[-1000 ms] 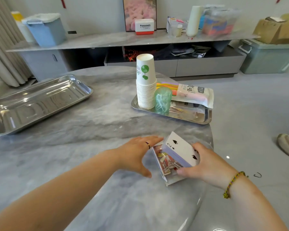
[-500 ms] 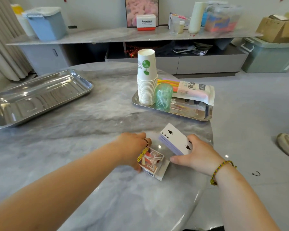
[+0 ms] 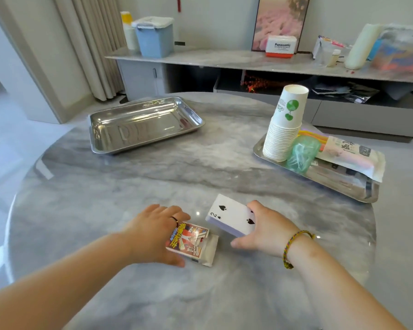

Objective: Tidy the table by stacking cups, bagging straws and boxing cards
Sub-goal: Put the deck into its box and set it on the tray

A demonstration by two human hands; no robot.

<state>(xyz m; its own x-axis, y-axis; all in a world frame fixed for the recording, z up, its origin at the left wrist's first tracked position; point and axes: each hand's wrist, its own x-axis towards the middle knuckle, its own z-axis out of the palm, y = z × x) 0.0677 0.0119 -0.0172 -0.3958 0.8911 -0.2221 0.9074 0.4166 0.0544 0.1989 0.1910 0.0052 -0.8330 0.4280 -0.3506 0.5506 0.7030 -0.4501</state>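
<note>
Marble table (image 3: 177, 177) before a sideboard (image 3: 224, 59) – left hand (image 3: 153, 234) grips card box (image 3: 188, 241), right hand (image 3: 265, 231) clasps deck (image 3: 231, 215)

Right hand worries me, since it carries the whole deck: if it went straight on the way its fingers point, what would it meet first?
Probably the card box under the left hand, though depth is unclear.
</note>
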